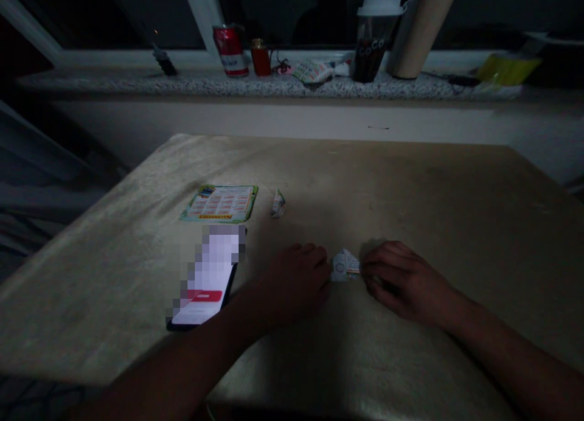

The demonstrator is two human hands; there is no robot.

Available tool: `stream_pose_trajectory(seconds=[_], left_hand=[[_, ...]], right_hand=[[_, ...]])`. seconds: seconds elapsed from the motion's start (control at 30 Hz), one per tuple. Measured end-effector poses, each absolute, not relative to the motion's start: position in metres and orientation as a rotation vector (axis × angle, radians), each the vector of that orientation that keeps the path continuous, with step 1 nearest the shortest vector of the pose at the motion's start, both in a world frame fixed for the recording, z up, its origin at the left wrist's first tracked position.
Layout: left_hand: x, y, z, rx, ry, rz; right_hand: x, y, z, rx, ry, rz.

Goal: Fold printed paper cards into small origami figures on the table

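Note:
A small piece of folded printed paper (345, 266) with a pointed top lies on the table between my hands. My left hand (294, 281) has its fingers curled at the paper's left edge, and the thumb is hidden. From the other side, the fingertips of my right hand (404, 281) are drawn together at the paper's right corner. Farther back stands another small folded paper piece (278, 204). A printed card or sheet with a green border (221, 203) lies flat to its left.
A lit phone (205, 281) lies beside my left forearm on the table (456, 202). On the speckled sill (182, 86) behind are a red can (230, 51), a red lighter-like object (261, 58), a crumpled wrapper (312, 72), a lidded cup (371, 44) and a cardboard tube (422, 31).

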State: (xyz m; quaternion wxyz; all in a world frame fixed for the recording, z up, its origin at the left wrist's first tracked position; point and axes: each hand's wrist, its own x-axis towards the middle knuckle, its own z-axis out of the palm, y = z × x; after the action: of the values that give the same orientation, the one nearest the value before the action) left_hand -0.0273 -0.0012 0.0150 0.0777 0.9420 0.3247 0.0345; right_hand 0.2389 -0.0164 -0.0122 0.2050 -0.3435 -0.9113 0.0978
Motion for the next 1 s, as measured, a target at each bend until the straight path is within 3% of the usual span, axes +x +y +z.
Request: stream_pose_trajectory(seconds=[0.5,1.0], left_hand=[[-0.026,-0.003,0.005,2.633,1.143,0.363],[-0.022,-0.004,-0.002,2.492,1.286,0.347]], right_hand=[[0.240,-0.018,-0.014,-1.037,-2.424,0.455],[0.232,-0.018,-0.021,-1.225,-2.240,0.420]])
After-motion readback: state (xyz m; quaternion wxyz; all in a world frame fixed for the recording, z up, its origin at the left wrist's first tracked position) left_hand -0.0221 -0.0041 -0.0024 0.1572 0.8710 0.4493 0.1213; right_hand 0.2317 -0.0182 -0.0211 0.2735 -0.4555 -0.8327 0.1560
